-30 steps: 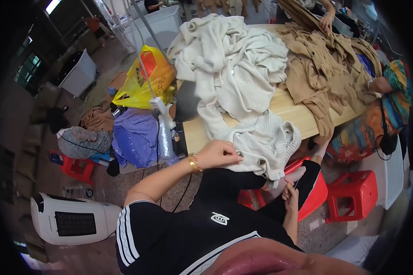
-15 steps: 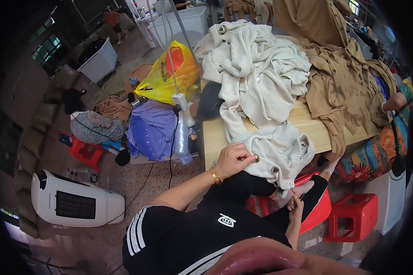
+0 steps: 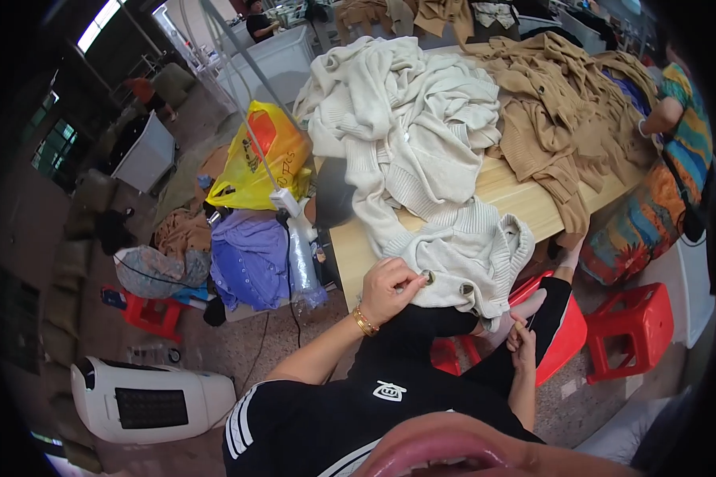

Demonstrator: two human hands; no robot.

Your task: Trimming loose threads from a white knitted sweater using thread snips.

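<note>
A cream knit cardigan [image 3: 463, 258] hangs over the near edge of the wooden table, dark buttons [image 3: 467, 290] along its front band. My left hand [image 3: 391, 291] pinches the band's edge beside one button, thumb and forefinger together. Lower and to the right, my right hand [image 3: 522, 343] is closed, fingertips pressed together near the cardigan's lower corner. Something thin may be between those fingertips, too small to name. Behind the cardigan rises a heap of cream knitwear [image 3: 406, 111] on the table.
Brown cardigans [image 3: 557, 111] cover the table's right side, where a person in patterned clothes [image 3: 680, 151] works. At left are a yellow plastic bag [image 3: 254, 171], purple garments [image 3: 250, 258] and a white power strip [image 3: 285, 201]. A red stool [image 3: 632, 330] stands right; a white appliance [image 3: 155, 401] stands lower left.
The whole view has shifted and tilted. My right hand has come up closer to the cardigan's lower corner. My left hand keeps its pinch on the band.
</note>
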